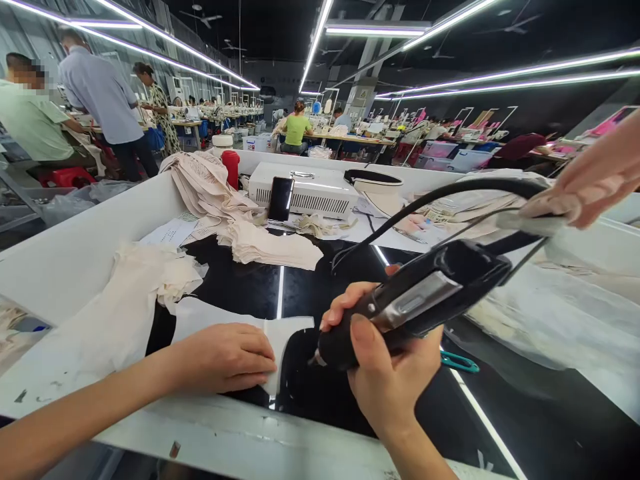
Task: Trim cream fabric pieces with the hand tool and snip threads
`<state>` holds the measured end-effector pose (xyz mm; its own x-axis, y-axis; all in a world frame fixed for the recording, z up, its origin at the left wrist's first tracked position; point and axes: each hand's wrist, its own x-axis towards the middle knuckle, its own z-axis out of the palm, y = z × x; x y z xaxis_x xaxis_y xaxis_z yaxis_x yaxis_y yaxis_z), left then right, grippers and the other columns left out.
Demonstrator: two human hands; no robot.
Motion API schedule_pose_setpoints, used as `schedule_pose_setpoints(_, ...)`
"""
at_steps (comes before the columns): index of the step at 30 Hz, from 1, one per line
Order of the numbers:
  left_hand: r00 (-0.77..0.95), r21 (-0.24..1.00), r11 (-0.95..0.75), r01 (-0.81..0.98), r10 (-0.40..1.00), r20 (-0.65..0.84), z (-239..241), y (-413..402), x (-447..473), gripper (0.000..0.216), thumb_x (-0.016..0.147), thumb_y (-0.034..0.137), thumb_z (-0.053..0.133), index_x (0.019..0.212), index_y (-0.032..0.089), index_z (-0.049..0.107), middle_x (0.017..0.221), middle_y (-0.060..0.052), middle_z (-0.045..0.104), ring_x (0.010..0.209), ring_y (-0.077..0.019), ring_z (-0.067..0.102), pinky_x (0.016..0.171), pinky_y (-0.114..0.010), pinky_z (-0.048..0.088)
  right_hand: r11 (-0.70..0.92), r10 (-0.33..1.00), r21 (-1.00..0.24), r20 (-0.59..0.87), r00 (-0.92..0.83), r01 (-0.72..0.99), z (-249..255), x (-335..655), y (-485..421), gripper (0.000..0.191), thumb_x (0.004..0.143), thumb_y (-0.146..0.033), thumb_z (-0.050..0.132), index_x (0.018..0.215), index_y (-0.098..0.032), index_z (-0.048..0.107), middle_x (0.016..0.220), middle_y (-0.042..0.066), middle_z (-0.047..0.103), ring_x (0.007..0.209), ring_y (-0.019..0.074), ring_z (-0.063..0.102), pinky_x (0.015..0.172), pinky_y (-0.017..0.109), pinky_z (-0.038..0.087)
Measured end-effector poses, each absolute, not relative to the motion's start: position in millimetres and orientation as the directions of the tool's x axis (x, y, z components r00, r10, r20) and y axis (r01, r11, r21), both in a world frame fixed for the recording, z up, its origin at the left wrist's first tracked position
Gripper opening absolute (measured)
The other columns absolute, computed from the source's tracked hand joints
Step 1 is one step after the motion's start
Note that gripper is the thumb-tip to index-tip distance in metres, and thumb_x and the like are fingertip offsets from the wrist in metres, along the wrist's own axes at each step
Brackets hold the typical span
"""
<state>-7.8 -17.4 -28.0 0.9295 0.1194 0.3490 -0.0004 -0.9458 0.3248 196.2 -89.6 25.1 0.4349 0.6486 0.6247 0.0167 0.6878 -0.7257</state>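
My left hand (225, 357) lies flat, fingers together, pressing a white fabric piece (220, 319) onto the black glossy table (250, 287). My right hand (385, 373) is wrapped round a black and silver handheld electric tool (415, 300), whose tip points down at the fabric's right edge beside my left fingertips. A black cable (450, 190) runs from the tool up to the right. Another person's hand (595, 177) at the upper right holds cloth near that cable.
Piles of cream fabric pieces (270, 247) lie left and behind. A white box machine (307, 190) with a phone (280, 198) leaning on it and a red bottle (231, 168) stand at the back. Teal scissors handle (457, 362) lies right. White walls (65, 260) border the table. Workers stand at the left.
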Motion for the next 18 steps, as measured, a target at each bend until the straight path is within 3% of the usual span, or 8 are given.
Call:
schedule_pose_setpoints(10,0.864,0.146,-0.981,0.124,0.179,0.47,-19,-11,18,0.019,0.107,0.018,0.049,0.112,0.014,0.067,0.104,-0.009,0.071,0.093,-0.019,0.066,0.088,-0.034,0.059,0.725,0.53,-0.677,0.665,0.526,0.126,23,228,-47,0.03,0.084,-0.024,0.078,0.101,-0.028,0.053,0.083,-0.005,0.065,0.056,0.0132,0.061,0.05,0.028,0.056)
schedule_pose_setpoints(18,0.87,0.0,-0.98,0.199,0.177,0.461,-29,-3,51,0.02,0.104,0.016,0.049,0.114,0.014,0.067,0.096,-0.007,0.066,0.087,-0.0196,0.063,0.082,-0.034,0.06,0.71,0.548,-0.695,0.648,0.529,0.115,22,225,-43,0.029,0.085,-0.024,0.077,0.1,-0.028,0.053,0.083,-0.005,0.065,0.056,0.0127,0.062,0.05,0.028,0.058)
